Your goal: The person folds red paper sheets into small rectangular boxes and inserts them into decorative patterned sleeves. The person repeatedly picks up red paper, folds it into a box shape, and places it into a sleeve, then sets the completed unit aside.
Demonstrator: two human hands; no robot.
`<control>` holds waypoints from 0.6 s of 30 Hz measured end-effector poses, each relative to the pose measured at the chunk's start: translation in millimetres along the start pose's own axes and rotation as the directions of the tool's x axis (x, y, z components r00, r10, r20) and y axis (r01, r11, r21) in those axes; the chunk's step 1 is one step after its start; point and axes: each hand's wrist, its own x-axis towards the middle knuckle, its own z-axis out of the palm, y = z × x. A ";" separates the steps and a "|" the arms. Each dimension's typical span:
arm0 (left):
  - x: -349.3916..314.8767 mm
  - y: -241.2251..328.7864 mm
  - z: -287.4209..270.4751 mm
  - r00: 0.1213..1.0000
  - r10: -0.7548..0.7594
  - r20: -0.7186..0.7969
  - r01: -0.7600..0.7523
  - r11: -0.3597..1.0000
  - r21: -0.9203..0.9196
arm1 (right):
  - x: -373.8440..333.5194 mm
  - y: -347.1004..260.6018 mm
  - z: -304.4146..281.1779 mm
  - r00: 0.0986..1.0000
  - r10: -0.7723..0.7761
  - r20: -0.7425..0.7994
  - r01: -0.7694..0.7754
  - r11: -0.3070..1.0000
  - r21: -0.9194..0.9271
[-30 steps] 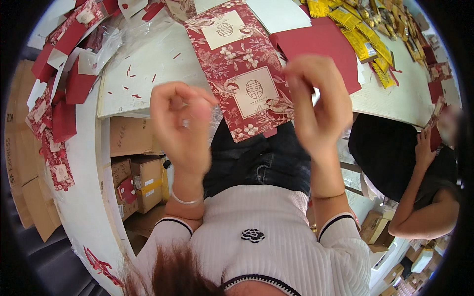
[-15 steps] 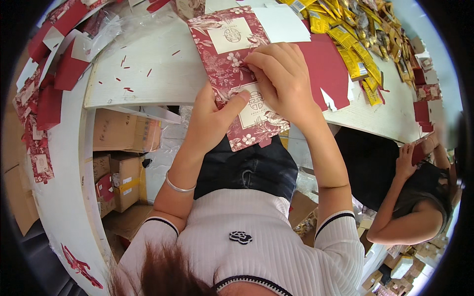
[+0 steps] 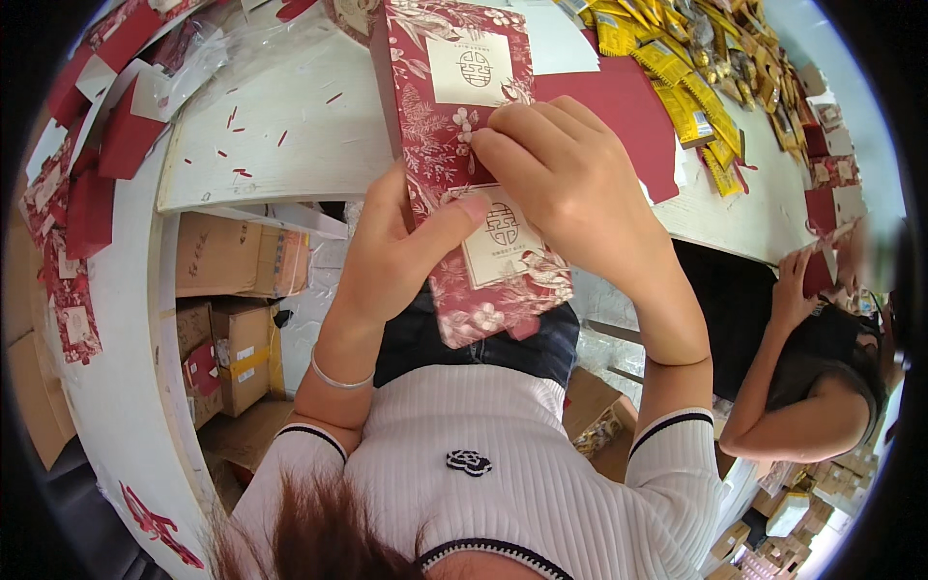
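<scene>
A flat red floral carton (image 3: 454,106) with cream label panels lies half over the white table's (image 3: 280,145) near edge. My left hand (image 3: 391,256) grips its left side, thumb pressed across the lower cream label. My right hand (image 3: 565,179) lies on top of the carton's middle, fingers curled over the fold between the two panels. Both hands hold the same carton. Its lower end (image 3: 498,304) hangs over my lap.
A plain red sheet (image 3: 619,106) and yellow packets (image 3: 681,92) lie to the right on the table. Red folded boxes (image 3: 87,164) pile up on the left. Cardboard boxes (image 3: 232,290) sit under the table. Another person (image 3: 812,358) works at the right.
My hands came down from mid-air onto the red floral carton and took hold of it. The carton has been pulled nearer, over the table edge, and turned more upright.
</scene>
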 end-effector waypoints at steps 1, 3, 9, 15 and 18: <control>-1.1 0.9 1.0 1.000 0.022 0.013 -0.022 1.000 0.000 | 0.1 0.1 -2.9 1.000 0.025 0.014 -0.026 0.999 0.027; 4.1 -0.1 -4.5 0.987 -0.093 0.135 0.150 0.838 -0.524 | -2.0 1.8 -3.9 0.996 0.095 0.000 -0.094 0.988 0.124; 17.1 -44.8 -28.1 0.983 -0.183 -0.002 0.154 0.836 -0.526 | 1.6 13.3 9.2 0.983 0.182 0.036 -0.184 0.929 0.321; 16.5 -42.0 -19.5 0.969 -0.129 -0.211 0.031 0.910 -0.414 | 10.9 10.3 8.4 0.985 0.147 0.093 -0.166 0.949 0.267; 22.2 -44.5 -25.1 0.983 0.021 -0.183 -0.050 0.987 -0.154 | 8.8 19.1 8.7 0.961 0.271 0.062 -0.268 0.845 0.463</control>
